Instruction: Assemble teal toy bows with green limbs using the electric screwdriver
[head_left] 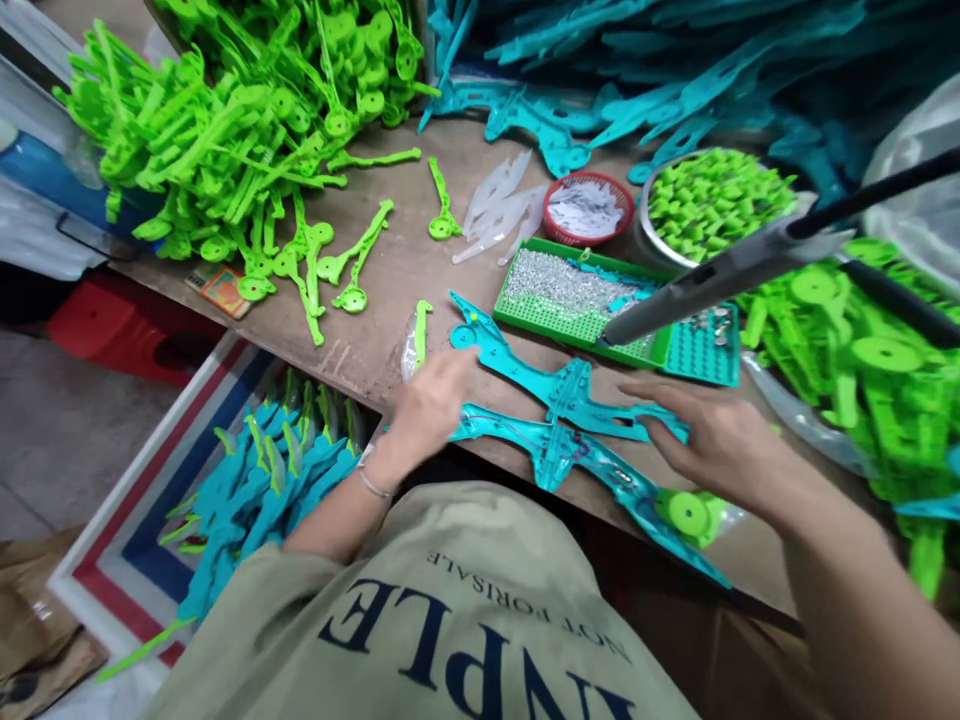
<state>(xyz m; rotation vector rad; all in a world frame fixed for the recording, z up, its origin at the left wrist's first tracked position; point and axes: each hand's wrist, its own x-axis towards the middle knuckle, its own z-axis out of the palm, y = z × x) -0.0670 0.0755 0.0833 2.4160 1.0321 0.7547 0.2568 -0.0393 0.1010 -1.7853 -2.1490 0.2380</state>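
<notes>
Two long teal plastic shell halves lie side by side at the bench's front edge. The farther shell half [517, 365] shows its inner side. In the nearer shell half [551, 445] thin wires and small metal parts are visible; a green round-ended piece [691, 515] lies at its right end. My left hand [429, 408] is over the left end of the nearer half, blurred, with its fingertips hard to make out. My right hand [716, 440] hovers at or on the right end of the farther half, index finger and thumb apart; contact cannot be told.
A green tray [585, 340] of screws stands behind the shells, under a grey tool [697, 275]. Nearby are a red basket [589, 205] of white pieces and a bowl of green parts [712, 205]. Green levers [225, 140] pile up left; assembled teal pieces [262, 500] lie below.
</notes>
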